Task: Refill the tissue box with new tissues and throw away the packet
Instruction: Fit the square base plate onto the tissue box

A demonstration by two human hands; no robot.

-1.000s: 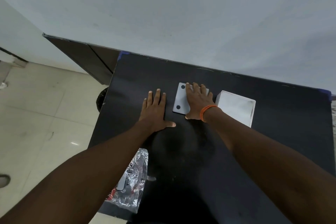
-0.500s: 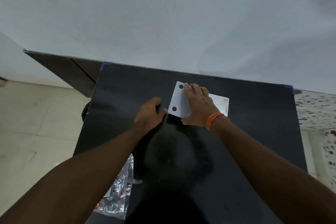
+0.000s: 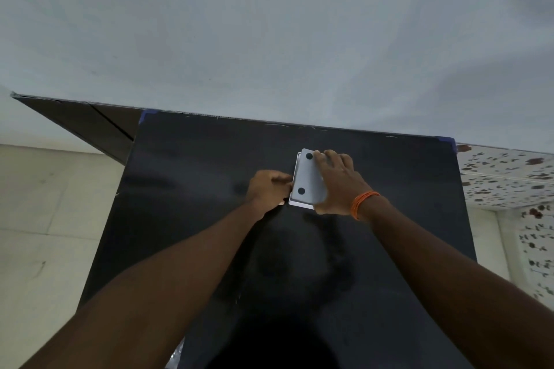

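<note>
A grey flat cover (image 3: pixel 308 177) with two black dots lies on top of the white tissue box (image 3: pixel 300 204), of which only thin edges show at the front and left. My right hand (image 3: pixel 340 186), an orange band on its wrist, grips the cover from the right, fingers over its far edge. My left hand (image 3: pixel 269 189) is curled against the box's left side, fingertips touching it. The tissues inside are hidden. A sliver of the clear plastic packet (image 3: pixel 176 359) shows at the table's near left edge.
The box stands on a black table (image 3: pixel 192 177) pushed against a pale wall. Tiled floor lies to the left, a dark panel at the back left, and a speckled surface to the right of the table.
My right hand has carried the grey cover rightward onto the white box. My left hand went from flat on the table to curled at the box's left side. The view tilted up.
</note>
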